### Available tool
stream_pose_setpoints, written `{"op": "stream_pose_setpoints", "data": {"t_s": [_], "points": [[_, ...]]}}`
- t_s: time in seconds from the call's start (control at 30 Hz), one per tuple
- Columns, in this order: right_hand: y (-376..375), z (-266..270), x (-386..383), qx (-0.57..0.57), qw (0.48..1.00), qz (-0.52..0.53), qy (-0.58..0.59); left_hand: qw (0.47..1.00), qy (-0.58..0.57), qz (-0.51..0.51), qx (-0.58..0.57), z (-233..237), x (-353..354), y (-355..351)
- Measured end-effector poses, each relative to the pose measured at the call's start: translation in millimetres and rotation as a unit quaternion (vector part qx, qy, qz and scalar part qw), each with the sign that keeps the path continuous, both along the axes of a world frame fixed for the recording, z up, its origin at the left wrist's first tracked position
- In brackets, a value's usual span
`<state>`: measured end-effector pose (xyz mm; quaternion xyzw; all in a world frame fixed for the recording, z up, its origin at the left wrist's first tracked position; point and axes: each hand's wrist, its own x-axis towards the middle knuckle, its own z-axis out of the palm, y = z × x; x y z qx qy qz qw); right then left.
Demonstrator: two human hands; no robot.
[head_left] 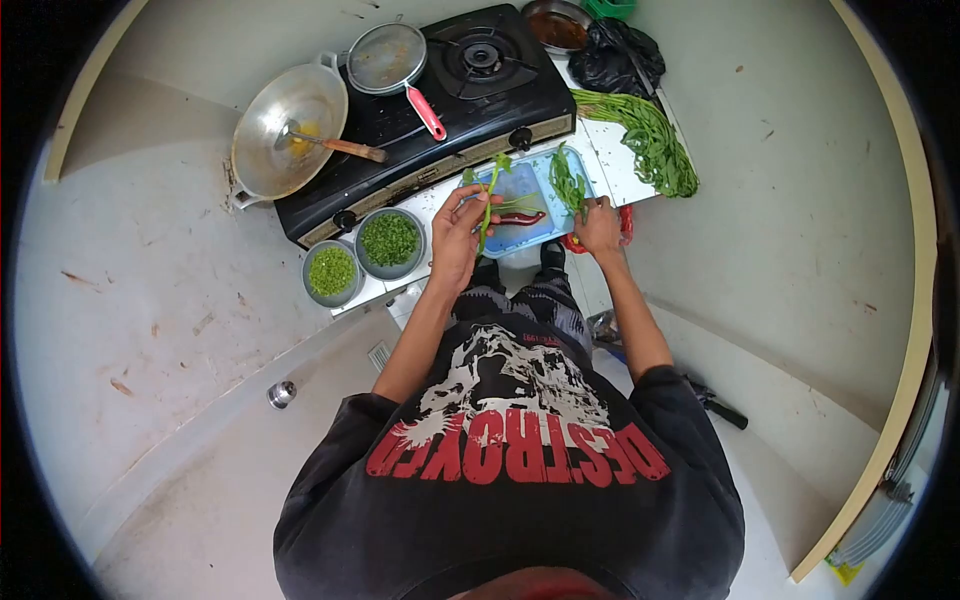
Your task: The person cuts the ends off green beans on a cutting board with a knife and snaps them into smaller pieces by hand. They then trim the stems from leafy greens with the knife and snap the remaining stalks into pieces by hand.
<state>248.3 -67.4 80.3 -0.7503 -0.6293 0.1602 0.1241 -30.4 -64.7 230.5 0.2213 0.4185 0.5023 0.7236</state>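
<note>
My left hand (460, 228) is closed around a green stem (490, 205), which it holds upright over the left side of a blue tray (548, 228). At the tray's right edge, my right hand (600, 228) has its fingers curled; whatever they grip is hidden. Leafy greens (566, 183) lie in the tray's right part, close to those fingertips. Thin cut stems (516, 203) and a long dark red item (522, 219), too small to identify, are in the tray between my hands.
Bowls of chopped greens (390, 243) and pale green pieces (331, 271) stand left. Behind is a black gas stove (400, 130) with a wok (280, 110), a wooden-handled spatula (345, 148) and a red-handled strainer (388, 60). A greens bundle (655, 150) and black plastic bag (615, 58) lie right.
</note>
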Motion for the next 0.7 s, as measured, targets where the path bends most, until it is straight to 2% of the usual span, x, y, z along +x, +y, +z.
{"op": "stream_pose_setpoints", "data": {"t_s": [0.07,0.17,0.27,0.37,0.47,0.57,0.7], "points": [[3,16,-15,0.092,0.994,0.001,0.056,1.000,0.017,-0.018,0.015,-3,-3,1],[9,114,-66,0.124,0.948,-0.018,0.292,0.999,-0.018,-0.008,0.032,6,2,3],[9,179,-102,0.202,0.906,0.038,0.370,0.998,-0.024,-0.015,0.052,11,6,6],[7,207,-120,0.216,0.907,0.071,0.354,0.996,-0.011,-0.021,0.091,19,15,5],[6,204,-130,0.243,0.903,0.030,0.354,0.979,0.117,-0.024,0.164,24,16,3],[4,203,-134,0.259,0.899,0.002,0.354,0.959,0.179,-0.037,0.215,20,14,3],[3,213,-134,0.272,0.906,0.018,0.324,0.982,0.078,-0.041,0.168,14,11,4]]}}
